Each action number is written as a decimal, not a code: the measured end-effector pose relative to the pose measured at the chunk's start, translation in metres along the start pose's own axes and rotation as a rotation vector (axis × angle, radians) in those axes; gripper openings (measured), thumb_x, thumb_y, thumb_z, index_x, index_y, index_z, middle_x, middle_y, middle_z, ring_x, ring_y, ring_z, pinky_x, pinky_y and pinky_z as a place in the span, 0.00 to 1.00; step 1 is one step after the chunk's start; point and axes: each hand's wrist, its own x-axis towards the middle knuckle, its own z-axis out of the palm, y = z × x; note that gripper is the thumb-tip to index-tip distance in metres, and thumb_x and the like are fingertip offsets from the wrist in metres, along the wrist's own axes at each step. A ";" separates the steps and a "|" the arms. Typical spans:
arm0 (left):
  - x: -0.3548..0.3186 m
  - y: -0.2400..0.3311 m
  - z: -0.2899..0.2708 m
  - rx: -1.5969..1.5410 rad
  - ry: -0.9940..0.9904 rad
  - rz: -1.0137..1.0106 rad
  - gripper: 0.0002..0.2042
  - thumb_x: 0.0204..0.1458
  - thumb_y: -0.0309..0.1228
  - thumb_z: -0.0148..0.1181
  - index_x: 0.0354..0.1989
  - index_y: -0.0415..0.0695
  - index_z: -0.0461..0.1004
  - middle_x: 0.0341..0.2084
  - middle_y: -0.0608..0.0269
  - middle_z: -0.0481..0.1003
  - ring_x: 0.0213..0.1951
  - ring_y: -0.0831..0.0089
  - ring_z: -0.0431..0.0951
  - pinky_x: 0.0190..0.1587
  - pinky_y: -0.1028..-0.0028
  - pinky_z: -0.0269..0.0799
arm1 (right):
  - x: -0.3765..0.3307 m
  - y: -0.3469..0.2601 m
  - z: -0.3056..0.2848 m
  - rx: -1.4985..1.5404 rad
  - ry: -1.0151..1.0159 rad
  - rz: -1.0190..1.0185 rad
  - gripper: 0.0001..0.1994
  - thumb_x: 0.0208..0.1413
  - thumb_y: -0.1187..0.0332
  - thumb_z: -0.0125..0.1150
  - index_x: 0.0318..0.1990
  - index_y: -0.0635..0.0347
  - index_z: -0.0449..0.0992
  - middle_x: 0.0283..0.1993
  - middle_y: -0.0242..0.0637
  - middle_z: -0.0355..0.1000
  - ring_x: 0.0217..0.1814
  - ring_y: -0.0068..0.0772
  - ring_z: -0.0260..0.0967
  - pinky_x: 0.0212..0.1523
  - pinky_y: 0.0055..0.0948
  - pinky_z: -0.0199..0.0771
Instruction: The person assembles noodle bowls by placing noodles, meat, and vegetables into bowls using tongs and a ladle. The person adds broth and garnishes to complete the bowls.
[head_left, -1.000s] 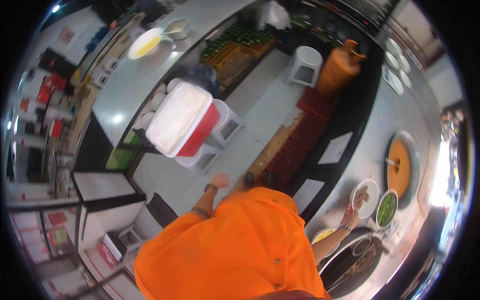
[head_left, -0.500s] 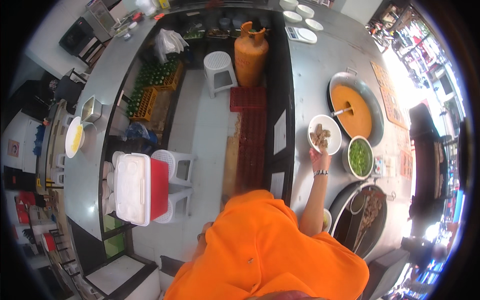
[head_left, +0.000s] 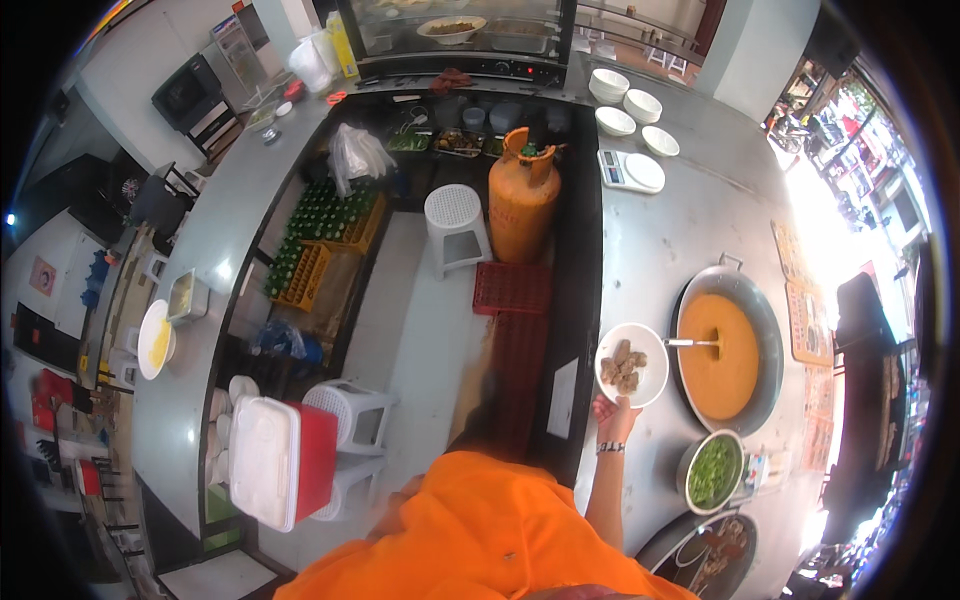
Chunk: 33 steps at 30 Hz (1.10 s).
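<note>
My right hand [head_left: 614, 424] grips the near rim of a white bowl [head_left: 652, 378]. Several brown chunks of meat [head_left: 624, 366] lie inside it. The bowl is over the right-hand steel counter, just left of a wide metal pan [head_left: 775, 375] of orange sauce [head_left: 715, 385]. A ladle [head_left: 692, 343] rests in that sauce, its handle pointing toward the bowl. Nearer me stand a metal bowl of chopped greens [head_left: 712, 474] and a large pot [head_left: 655, 548] with meat and a strainer. Of my left arm only a blurred bit [head_left: 398, 508] shows beside my orange shirt; its fingers are hidden.
Farther along the counter are a kitchen scale [head_left: 632, 171] and stacked white bowls [head_left: 609, 86]. An orange gas cylinder [head_left: 524, 195], a white stool [head_left: 458, 225] and a red crate [head_left: 511, 288] stand on the floor. Leftward is a red cooler [head_left: 318, 455] with a white lid.
My view has tilted up and forward, bringing a glass display case into sight. The bowl of meat, still in my right hand, has come away from the greens toward the ladle handle.
</note>
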 end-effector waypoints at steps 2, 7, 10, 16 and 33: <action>0.020 0.038 -0.012 0.015 -0.038 -0.036 0.15 0.58 0.35 0.48 0.46 0.42 0.77 0.45 0.50 0.78 0.45 0.60 0.78 0.44 0.63 0.76 | 0.022 -0.005 0.023 -0.013 -0.042 -0.005 0.29 0.57 0.72 0.45 0.66 0.51 0.44 0.37 0.52 0.73 0.28 0.41 0.76 0.22 0.31 0.80; 0.081 0.184 -0.051 0.057 -0.124 -0.163 0.14 0.58 0.35 0.47 0.44 0.43 0.78 0.44 0.50 0.78 0.43 0.63 0.79 0.41 0.63 0.77 | 0.059 -0.015 0.066 0.000 -0.033 0.046 0.29 0.59 0.73 0.44 0.66 0.51 0.43 0.34 0.54 0.73 0.26 0.42 0.76 0.20 0.31 0.77; 0.136 0.317 -0.056 0.047 -0.037 -0.076 0.14 0.58 0.36 0.47 0.44 0.43 0.76 0.37 0.52 0.79 0.36 0.64 0.80 0.35 0.62 0.78 | 0.077 -0.031 0.098 0.004 0.022 0.039 0.30 0.56 0.74 0.44 0.65 0.52 0.42 0.32 0.54 0.72 0.23 0.43 0.75 0.17 0.30 0.76; 0.182 0.633 -0.028 0.272 -0.089 0.850 0.14 0.63 0.42 0.53 0.47 0.45 0.74 0.29 0.69 0.74 0.26 0.79 0.72 0.27 0.75 0.69 | 0.129 -0.041 0.157 0.073 0.077 0.002 0.28 0.57 0.73 0.45 0.64 0.53 0.44 0.33 0.54 0.72 0.24 0.40 0.75 0.19 0.30 0.76; 0.077 1.320 0.015 1.517 1.132 1.693 0.26 0.50 0.34 0.58 0.60 0.41 0.68 0.63 0.55 0.65 0.68 0.58 0.57 0.67 0.55 0.56 | 0.240 -0.077 0.269 0.202 0.405 -0.148 0.28 0.66 0.48 0.48 0.67 0.45 0.50 0.35 0.51 0.75 0.21 0.36 0.75 0.19 0.25 0.73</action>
